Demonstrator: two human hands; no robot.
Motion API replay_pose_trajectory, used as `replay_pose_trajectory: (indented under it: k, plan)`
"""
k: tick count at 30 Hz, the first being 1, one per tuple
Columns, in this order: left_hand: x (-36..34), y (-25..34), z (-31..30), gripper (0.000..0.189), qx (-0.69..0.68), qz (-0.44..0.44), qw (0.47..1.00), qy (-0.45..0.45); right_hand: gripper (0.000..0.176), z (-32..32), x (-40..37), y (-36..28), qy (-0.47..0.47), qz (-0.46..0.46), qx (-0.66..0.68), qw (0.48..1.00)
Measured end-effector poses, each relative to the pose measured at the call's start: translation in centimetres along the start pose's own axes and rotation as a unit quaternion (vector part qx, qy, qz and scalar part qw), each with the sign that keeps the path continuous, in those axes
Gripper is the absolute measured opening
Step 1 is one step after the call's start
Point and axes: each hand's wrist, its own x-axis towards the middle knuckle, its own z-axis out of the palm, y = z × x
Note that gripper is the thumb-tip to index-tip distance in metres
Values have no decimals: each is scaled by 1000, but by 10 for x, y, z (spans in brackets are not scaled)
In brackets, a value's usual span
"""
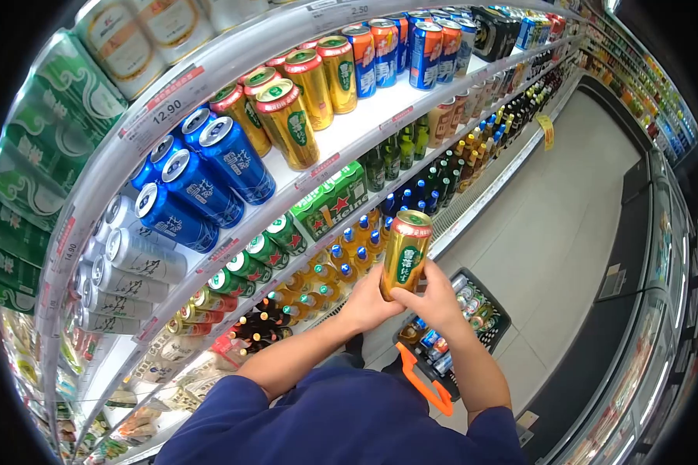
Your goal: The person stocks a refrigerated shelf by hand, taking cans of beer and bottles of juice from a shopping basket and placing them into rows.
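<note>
A gold can [407, 252] with a red rim and a green label stands upright between my two hands, in front of my chest. My left hand [372, 298] wraps round its lower left side. Fingers of my right hand [434, 298] close on its lower right side, with the thumb across the front near the base. More gold cans [288, 120] of the same look stand on the lit shelf at the upper left, beside blue cans [236, 159] and orange-and-blue cans [384, 50].
A dark basket [492, 329] with an orange handle [425, 380] holds several cans and bottles on the floor below my hands. Shelf edges [318, 182] run along the left. Green cartons [329, 201] and bottles fill lower shelves. A glass-fronted cooler [636, 372] lines the right.
</note>
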Motion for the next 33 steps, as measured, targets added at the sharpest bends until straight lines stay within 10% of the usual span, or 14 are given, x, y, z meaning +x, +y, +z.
replay_pose_trajectory:
  k: [11,33]
  plan:
    - [42,49,-76,89,125,139,957,221,63,-4,163,-114,71,-216,-25,973]
    - [3,-19,-79,71,112,72,983,129,62,20,294,-109,-61,-226,-64,970]
